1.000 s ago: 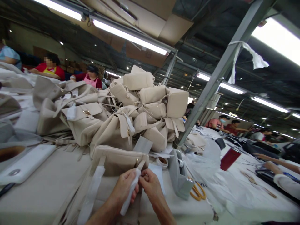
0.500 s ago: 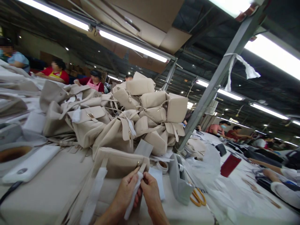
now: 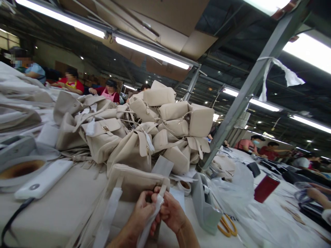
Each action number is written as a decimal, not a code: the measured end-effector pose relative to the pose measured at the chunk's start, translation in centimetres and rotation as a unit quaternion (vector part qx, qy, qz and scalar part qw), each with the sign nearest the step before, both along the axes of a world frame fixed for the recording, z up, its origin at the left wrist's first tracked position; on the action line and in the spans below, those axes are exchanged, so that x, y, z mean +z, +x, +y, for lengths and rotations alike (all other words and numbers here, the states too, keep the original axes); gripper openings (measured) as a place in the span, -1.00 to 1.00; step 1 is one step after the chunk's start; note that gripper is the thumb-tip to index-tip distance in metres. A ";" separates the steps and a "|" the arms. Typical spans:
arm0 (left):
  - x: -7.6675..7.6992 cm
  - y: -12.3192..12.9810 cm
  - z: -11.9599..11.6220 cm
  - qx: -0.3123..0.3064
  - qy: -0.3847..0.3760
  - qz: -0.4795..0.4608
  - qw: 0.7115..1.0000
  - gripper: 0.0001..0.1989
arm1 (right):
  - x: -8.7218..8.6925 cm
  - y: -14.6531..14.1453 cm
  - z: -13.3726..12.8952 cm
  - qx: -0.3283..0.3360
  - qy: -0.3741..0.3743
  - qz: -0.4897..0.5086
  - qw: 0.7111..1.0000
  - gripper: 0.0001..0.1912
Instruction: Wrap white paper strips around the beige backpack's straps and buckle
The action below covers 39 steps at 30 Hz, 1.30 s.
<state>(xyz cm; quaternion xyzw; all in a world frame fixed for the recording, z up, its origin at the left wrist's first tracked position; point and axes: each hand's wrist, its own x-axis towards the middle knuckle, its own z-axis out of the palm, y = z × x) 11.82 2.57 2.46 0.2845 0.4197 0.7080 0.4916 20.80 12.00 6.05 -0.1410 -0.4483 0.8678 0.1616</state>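
A beige handbag (image 3: 137,175) lies on the table in front of me. Its right-hand strap (image 3: 162,190) is partly covered by a white wrapping strip (image 3: 151,224). My left hand (image 3: 142,212) is closed around the wrapped strap from the left, fingertips partly hidden behind it. From the right, my right hand (image 3: 173,212) pinches the same strap near the upper end of the wrapping. The bag's other strap, at the left, carries a similar white wrapping (image 3: 108,217) and is untouched.
Beyond the bag rises a heap of beige bags (image 3: 129,134). A tape dispenser (image 3: 205,203), yellow-handled scissors (image 3: 227,225) and a tape roll (image 3: 184,186) are at right. A white corded device (image 3: 45,179) lies left. A slanted metal post (image 3: 240,100) stands behind; co-workers sit farther off.
The camera view has turned slightly left, so the scene sits farther right. My right fingers have shifted on the strap at the wrapping's upper end; both hands remain on it.
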 end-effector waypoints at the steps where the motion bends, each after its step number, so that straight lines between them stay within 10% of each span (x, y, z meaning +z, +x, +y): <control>1: 0.0 -0.1 -0.1 -0.011 0.010 -0.002 1.000 -0.39 | -0.1 -0.2 0.1 0.010 0.019 0.009 1.000 -0.48; 17: -0.7 0.4 0.2 0.034 0.012 0.054 0.998 -0.36 | 0.3 0.5 -0.6 -0.050 0.077 -0.016 0.996 -0.60; 24: 0.7 1.1 -0.7 0.047 0.003 0.094 0.994 -0.42 | 0.6 0.7 -1.7 -0.095 0.242 -0.095 0.961 -0.60; 39: 2.5 0.9 -3.4 -0.098 -0.054 -0.078 0.991 -0.48 | -0.4 3.0 -3.4 -0.115 0.139 -0.022 0.983 -0.45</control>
